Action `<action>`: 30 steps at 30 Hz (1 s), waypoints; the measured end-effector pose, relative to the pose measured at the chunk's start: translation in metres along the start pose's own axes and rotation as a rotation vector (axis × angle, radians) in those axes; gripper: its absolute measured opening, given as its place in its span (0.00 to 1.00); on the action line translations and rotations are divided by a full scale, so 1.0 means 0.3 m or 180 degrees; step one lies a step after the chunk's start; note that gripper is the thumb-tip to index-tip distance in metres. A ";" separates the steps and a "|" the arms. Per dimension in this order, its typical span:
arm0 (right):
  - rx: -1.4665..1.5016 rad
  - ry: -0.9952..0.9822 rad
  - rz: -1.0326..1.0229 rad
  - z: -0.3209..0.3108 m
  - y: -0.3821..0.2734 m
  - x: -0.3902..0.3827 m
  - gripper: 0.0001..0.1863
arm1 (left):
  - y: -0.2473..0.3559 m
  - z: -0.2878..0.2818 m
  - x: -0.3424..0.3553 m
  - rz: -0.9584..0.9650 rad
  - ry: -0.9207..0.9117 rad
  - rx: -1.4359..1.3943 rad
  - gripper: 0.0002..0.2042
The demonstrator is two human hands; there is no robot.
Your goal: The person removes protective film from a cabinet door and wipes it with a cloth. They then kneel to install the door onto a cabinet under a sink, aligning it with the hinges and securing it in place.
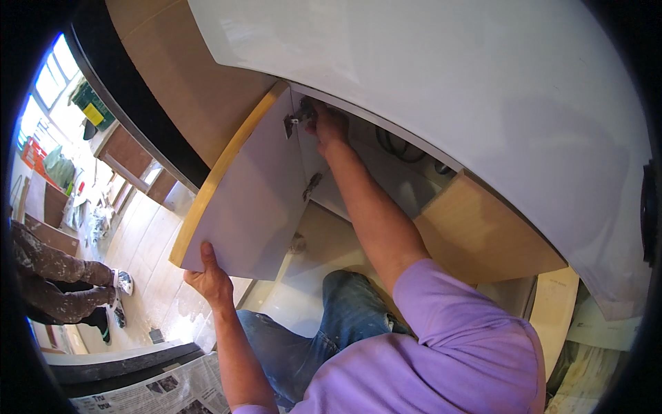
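Cabinet door (241, 200) is hanging open at left-centre, under the white desk (441, 76); your left hand (209, 279) is clamping its near lower corner to steady it, while your right hand (329, 124) is pinching at the far upper hinge (298, 117).
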State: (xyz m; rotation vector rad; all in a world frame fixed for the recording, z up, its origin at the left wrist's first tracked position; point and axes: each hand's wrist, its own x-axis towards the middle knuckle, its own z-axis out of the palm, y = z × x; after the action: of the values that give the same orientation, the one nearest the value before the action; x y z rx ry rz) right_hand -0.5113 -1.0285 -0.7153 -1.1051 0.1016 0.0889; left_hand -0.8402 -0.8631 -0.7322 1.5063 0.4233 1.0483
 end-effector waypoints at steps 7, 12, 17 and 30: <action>-0.0027 -0.0410 0.0024 -0.012 -0.004 0.022 0.18 | -0.007 0.015 -0.037 0.0063 0.0122 0.0041 0.19; -0.0183 -0.0338 -0.0054 -0.017 0.048 0.101 0.18 | 0.002 0.016 -0.058 0.0132 0.0055 -0.0058 0.17; 0.0113 -0.0586 -0.0358 -0.089 0.076 0.179 0.19 | 0.027 0.043 -0.041 0.0091 -0.0068 -0.0237 0.15; -0.0663 -0.0937 -0.0234 -0.085 0.047 0.083 0.20 | 0.018 0.039 -0.019 0.0263 0.0038 0.0020 0.17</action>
State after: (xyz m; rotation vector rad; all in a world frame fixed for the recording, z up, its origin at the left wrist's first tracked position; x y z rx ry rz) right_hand -0.4892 -1.0445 -0.7424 -1.2904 -0.2162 0.1985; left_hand -0.8354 -0.8758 -0.7281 1.5348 0.3755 1.1220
